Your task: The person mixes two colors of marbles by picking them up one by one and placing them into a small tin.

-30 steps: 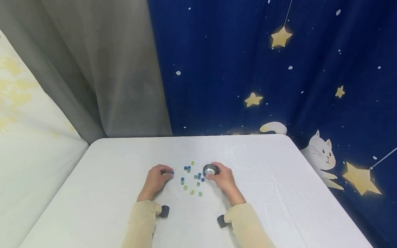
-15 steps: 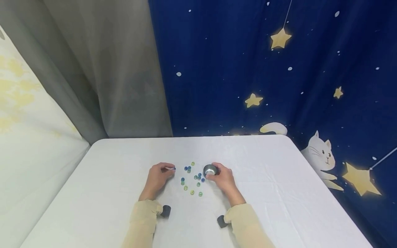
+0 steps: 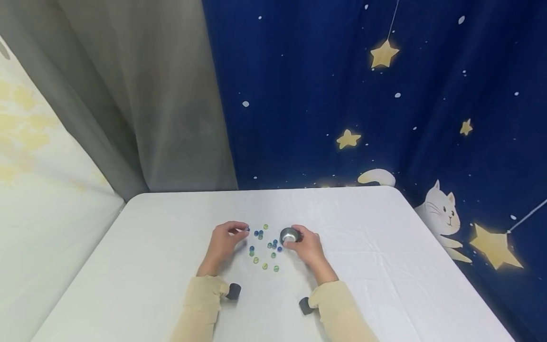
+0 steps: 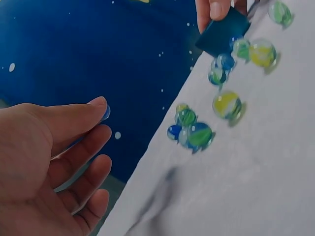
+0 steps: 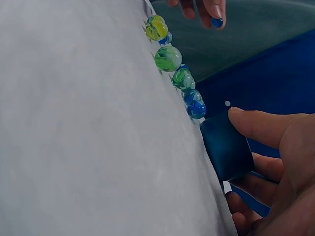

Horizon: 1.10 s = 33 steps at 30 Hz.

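Observation:
Between thumb and forefinger, my left hand [image 3: 223,241] pinches a blue glass marble [image 5: 216,22]; it is raised above the table, left of the loose marbles. In the left wrist view only a sliver of that marble shows past the fingertip, and the other fingers are loosely bent. My right hand [image 3: 309,244] grips a small round metal cup [image 3: 289,234] by its side, thumb at the near side and fingers behind. The cup sits low at the table with its mouth up. Between the hands lie several blue marbles [image 3: 275,242], green marbles [image 3: 273,255] and yellow marbles [image 3: 256,260].
A white cloth covers the table [image 3: 363,294], which has rounded far corners. Behind it hang a grey curtain [image 3: 179,104] and a dark blue curtain [image 3: 299,85] with stars and a white cat. Dark wrist devices [image 3: 233,291] stick out from both sleeves.
My left hand has lifted the blue marble and moved right and away from me, closer to the loose marbles. My right hand and the cup stay in place.

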Available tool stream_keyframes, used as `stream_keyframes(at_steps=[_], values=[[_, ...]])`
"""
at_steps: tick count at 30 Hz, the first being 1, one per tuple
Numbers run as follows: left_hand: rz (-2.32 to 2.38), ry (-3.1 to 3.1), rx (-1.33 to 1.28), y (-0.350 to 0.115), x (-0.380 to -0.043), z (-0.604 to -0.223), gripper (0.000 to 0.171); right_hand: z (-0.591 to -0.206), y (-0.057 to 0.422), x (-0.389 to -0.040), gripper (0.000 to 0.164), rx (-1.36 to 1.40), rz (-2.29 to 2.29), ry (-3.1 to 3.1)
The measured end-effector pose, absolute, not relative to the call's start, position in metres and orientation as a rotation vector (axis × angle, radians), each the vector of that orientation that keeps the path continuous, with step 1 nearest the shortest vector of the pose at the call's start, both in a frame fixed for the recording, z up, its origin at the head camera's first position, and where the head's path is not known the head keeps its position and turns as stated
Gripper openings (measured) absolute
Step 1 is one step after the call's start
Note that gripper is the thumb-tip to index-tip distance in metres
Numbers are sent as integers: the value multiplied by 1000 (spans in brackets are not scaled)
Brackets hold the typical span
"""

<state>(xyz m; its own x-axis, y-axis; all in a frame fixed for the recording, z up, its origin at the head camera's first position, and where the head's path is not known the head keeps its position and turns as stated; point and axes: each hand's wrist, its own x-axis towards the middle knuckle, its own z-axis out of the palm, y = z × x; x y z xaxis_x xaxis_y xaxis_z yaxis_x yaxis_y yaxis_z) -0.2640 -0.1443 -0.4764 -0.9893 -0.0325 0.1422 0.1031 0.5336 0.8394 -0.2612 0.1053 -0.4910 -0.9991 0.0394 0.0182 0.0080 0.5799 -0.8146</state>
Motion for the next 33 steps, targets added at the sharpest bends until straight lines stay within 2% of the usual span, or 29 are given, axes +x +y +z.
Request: stream_keyframes(at_steps=[33], values=[[-1565,-2530,-106,-113,-264,-471,18,-492,103,-266,57,-49,1414,-2762]])
